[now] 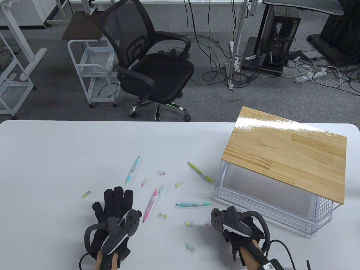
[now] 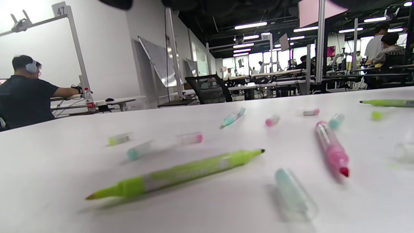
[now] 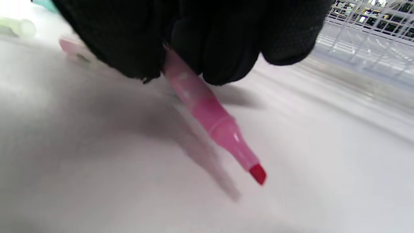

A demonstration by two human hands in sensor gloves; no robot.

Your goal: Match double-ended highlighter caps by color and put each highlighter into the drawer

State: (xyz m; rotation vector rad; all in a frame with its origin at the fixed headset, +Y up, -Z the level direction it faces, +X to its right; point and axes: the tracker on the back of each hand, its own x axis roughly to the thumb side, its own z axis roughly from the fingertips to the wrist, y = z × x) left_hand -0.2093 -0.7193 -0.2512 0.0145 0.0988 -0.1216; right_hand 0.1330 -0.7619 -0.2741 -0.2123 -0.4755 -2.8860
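Pink and uncapped, a double-ended highlighter (image 3: 207, 110) is pinched between the curled gloved fingers (image 3: 226, 42) of the right hand (image 1: 239, 236), its red chisel tip pointing down toward the white tabletop (image 1: 56, 157) without touching it. In the table view this hand sits near the front edge, close beside the wire-mesh drawer (image 1: 270, 205) that stands under a light wooden top (image 1: 287, 152) at the right of the tabletop; the held pen itself is hidden there by the tracker.

The left hand (image 1: 112, 213) lies flat on the tabletop with its fingers spread and straight, gripping nothing. Just to its right lies a second pink highlighter (image 1: 150, 205), uncapped. Further out lie a blue highlighter (image 1: 133, 169), a teal highlighter (image 1: 194, 204) and a green highlighter (image 1: 200, 172), all well apart from one another and outside the drawer.

Small loose caps are scattered among them: a green cap (image 1: 86, 193) left of the left hand, a pink cap (image 1: 144, 182), a pink-ended cap (image 1: 161, 172), a green cap (image 1: 162, 215), a yellow-green cap (image 1: 190, 223) and a pale blue cap (image 1: 190, 247) near the front.

Beyond the tabletop, a black mesh office chair (image 1: 152, 64) stands on grey carpet.
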